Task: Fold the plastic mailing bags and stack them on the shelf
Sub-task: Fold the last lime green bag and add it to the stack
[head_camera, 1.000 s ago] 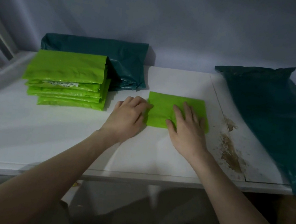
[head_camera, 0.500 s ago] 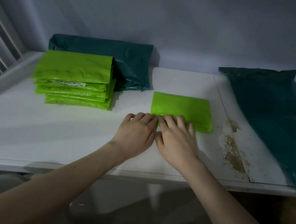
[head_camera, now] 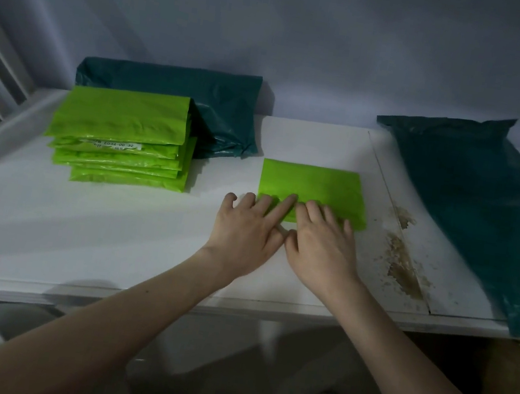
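A folded light-green mailing bag (head_camera: 314,184) lies flat on the white shelf (head_camera: 112,228), right of centre. My left hand (head_camera: 247,228) and my right hand (head_camera: 322,243) lie side by side at its near edge, with straight fingers pressing on the bag's front strip. A stack of several folded light-green bags (head_camera: 122,139) sits at the left, one with a white label.
A dark-green bag (head_camera: 205,104) lies behind the stack against the wall. A larger dark-green bag (head_camera: 473,208) covers the shelf's right end and hangs over the front edge. Brown stains (head_camera: 404,262) mark the surface near a seam. A wall rises behind.
Both hands slid from the middle of the bag back to its near edge and came together. In the last half second the fingers spread further onto the front strip.
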Demonstrator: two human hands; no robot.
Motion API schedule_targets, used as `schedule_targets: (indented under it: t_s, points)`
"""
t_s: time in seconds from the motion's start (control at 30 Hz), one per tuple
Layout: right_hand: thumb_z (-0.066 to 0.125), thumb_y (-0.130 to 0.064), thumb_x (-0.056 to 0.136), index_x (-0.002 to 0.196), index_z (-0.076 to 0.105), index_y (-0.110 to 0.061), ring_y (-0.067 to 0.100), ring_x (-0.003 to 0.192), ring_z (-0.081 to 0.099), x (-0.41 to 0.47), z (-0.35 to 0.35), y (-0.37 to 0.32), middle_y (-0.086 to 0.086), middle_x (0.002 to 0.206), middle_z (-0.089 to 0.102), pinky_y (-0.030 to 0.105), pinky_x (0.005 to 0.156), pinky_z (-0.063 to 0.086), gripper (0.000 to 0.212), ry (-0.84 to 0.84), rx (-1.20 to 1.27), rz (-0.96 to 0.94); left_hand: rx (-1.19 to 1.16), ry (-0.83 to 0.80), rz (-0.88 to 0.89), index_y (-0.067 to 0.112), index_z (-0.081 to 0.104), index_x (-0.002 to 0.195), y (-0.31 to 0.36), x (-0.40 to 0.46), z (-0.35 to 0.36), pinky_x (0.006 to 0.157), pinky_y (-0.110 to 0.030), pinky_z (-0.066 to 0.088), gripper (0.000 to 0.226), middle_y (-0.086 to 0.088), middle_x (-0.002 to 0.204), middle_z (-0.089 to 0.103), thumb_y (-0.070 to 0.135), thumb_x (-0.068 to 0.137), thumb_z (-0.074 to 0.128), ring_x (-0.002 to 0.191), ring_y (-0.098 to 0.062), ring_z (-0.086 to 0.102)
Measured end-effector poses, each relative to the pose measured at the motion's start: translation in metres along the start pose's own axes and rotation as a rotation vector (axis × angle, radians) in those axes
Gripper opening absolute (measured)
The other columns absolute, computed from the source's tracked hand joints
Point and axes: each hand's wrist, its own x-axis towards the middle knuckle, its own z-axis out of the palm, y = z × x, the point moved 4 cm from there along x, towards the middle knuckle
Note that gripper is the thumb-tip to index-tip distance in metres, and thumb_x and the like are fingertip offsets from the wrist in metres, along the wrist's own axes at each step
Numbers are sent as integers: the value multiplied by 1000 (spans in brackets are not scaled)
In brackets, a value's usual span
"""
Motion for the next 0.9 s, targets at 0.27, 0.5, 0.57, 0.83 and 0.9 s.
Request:
schedule_targets:
  t_s: [0.27,0.5,0.57,0.83,0.9]
  points:
    - [46,-30,89,123,53,-14,29,110,47,-3,-3,24,6,121,52,40,83,37,38,-10,-24,63,46,38,-10,28,62,118,4,4,2,85,-45,45,49,-5,103,64,40,85,29,101,-27,59]
    - [43,-33,92,138,41,-23,30,116,43,-8,-7,38,7,128,46,44,90,33,48,-71,32,120,-69,98,6,12,68,92,23,10,-4,82,-43,48,47,-5,102,66,40,83,31,105,-25,61]
    - [43,-35,92,140,37,-23,29,118,43,-10,-5,38,5,129,46,43,91,33,50,-88,16,108,-107,112,24,10,66,99,31,13,-3,83,-40,48,48,-5,106,66,41,83,33,103,-24,61]
    - [45,-28,92,128,45,-11,32,113,49,-10,-6,46,9,120,50,41,89,38,40,-109,81,107,-118,67,89,15,64,118,53,22,4,75,-36,48,52,1,111,68,39,84,33,90,-20,63]
    - [45,-29,92,121,47,-9,33,110,51,-11,-7,50,10,117,51,41,88,38,35,-111,83,143,-117,74,78,19,65,115,53,23,2,73,-37,48,49,2,107,68,41,83,34,87,-22,62]
